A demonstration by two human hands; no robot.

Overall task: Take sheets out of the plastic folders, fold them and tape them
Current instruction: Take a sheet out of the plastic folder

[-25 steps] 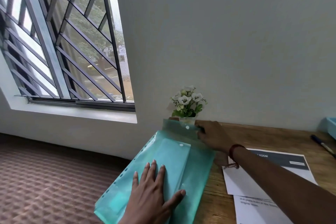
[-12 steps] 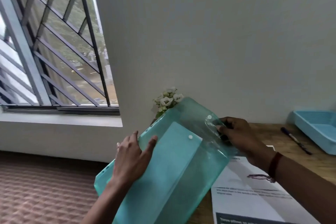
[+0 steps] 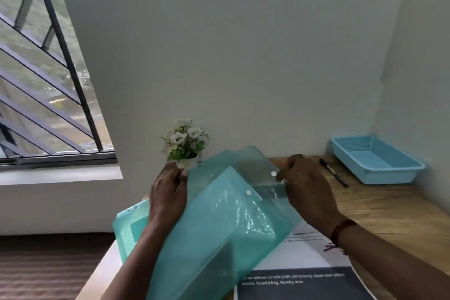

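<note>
I saw left hand [image 3: 168, 200] gripping folder [image 3: 219, 238] edge, right hand [image 3: 306, 192] pinching flap [image 3: 246, 165] — hard yank risked tearing it at snap [image 3: 273, 173]

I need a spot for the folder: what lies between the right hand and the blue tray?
Head view: a dark pen on the wooden desk, between right hand and blue tray.

printed sheet [image 3: 304, 287], "covers, laundry bag, laundry area", rest partly legible
</note>
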